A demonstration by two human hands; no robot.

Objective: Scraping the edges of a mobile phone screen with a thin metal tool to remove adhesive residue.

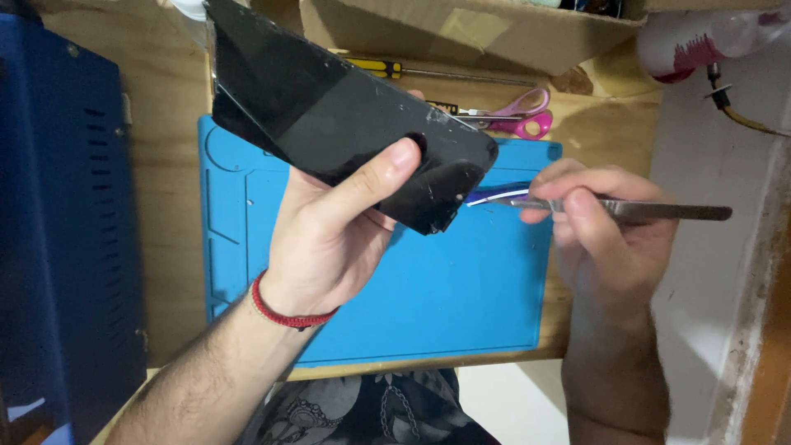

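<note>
The left hand point(329, 239) is gripping a black phone point(354, 124) at centre frame, thumb pressed across its glossy face, fingers closed behind it; the phone is slanting from upper left down to the middle, above the blue work mat point(412, 297). The right hand point(601, 231), at right of centre, is pinching metal tweezers point(626, 210), whose tips are touching a thin blue-white strip point(494, 195) at the phone's lower corner. Pink-handled scissors point(515, 115) and a yellow-handled screwdriver point(395, 70) are lying on the wooden table point(165, 165) beyond the mat. A brown cardboard box point(461, 29) is sitting along the top edge. A dark blue metal case point(58, 231) is filling the left side.
</note>
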